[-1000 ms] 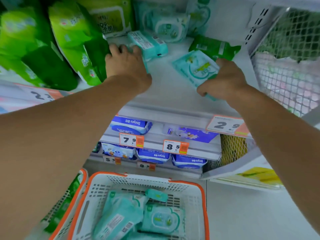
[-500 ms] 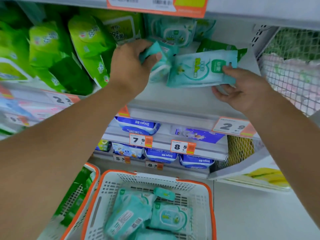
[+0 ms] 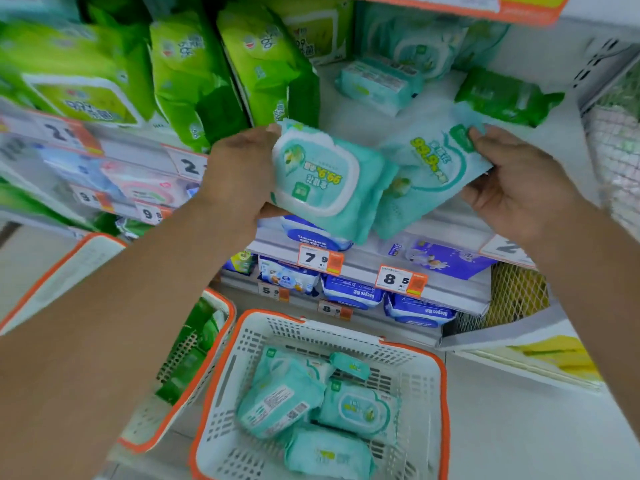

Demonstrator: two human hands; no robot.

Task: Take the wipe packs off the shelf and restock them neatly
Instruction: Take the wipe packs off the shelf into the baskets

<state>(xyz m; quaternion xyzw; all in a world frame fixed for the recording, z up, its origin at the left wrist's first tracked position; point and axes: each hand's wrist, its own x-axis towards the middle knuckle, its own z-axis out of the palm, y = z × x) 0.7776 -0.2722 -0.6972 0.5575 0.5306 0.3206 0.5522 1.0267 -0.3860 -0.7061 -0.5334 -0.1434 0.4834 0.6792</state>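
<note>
Head view | left hand (image 3: 239, 174) grips lidded pack (image 3: 325, 178) | label upside-down, lid facing camera

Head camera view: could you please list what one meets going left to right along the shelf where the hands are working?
Green wipe packs → left hand → lidded teal pack → flat teal pack → right hand → mesh side panel.

1. Two hands: left hand (image 3: 239, 174) and right hand (image 3: 519, 188), each holding one teal wipe pack (image 3: 325, 181), (image 3: 433, 171).
2. Four teal packs in the white basket (image 3: 408, 344).
3. Two orange-rimmed baskets.
4. One dark green pack (image 3: 505, 97) on the shelf.
</note>
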